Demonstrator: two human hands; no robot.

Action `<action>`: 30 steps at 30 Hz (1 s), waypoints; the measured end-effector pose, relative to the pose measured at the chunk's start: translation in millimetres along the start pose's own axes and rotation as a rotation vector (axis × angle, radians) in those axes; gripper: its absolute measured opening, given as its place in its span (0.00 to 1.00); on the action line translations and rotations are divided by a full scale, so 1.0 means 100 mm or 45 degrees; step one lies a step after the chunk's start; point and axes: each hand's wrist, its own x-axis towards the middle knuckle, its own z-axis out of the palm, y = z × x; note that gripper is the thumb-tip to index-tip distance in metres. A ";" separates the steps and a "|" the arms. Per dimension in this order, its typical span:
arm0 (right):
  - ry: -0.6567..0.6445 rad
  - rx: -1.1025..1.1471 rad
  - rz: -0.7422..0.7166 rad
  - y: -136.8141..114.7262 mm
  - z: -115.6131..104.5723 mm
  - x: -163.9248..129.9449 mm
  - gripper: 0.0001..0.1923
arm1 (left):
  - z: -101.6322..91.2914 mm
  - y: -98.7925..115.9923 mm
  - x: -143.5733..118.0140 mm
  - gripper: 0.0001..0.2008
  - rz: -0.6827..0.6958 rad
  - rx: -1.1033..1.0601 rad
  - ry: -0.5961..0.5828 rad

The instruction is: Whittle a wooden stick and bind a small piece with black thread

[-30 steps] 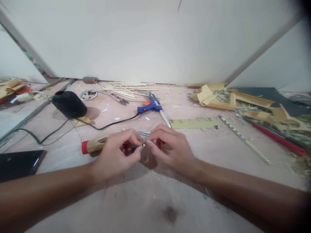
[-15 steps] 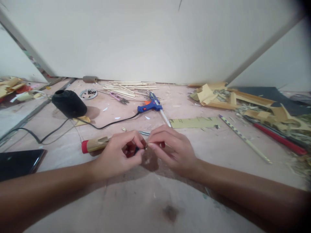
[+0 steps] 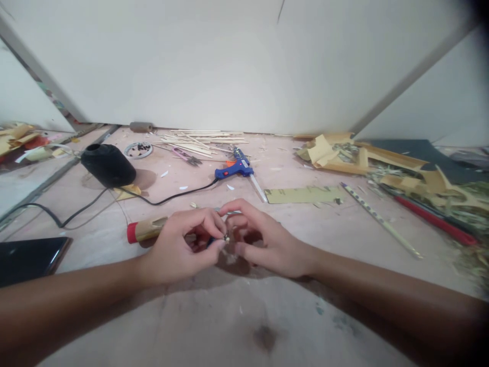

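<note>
Bare forearms come in low from both sides and meet at the middle of the worktop (image 3: 244, 326). Both hands are curled, fingertips pinched together on a tiny pale piece (image 3: 226, 236) held between them just above the surface; the left hand (image 3: 179, 244) grips it from the left with thumb and forefinger, the right hand (image 3: 263, 239) closes on it from the right, its other fingers bent under. What the piece is cannot be told. Just behind the left hand lies a bamboo tube with a red end (image 3: 147, 230). Farther back, a small round tin (image 3: 138, 149) holds dark bits, near a black spool (image 3: 108, 164) and a blue glue gun (image 3: 235, 168).
</note>
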 end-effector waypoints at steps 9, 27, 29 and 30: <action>-0.009 -0.134 -0.019 -0.02 0.01 0.05 0.16 | 0.08 0.11 -0.06 0.11 0.087 0.025 0.038; -0.017 0.357 0.020 -0.08 0.15 -0.06 0.27 | 0.15 0.31 -0.17 0.12 0.229 0.198 0.035; -0.065 0.360 0.061 -0.10 0.21 -0.05 0.41 | 0.17 0.33 -0.20 0.12 0.187 0.242 0.047; -0.063 0.365 0.080 -0.10 0.23 -0.04 0.42 | 0.17 0.35 -0.22 0.12 0.162 0.262 0.049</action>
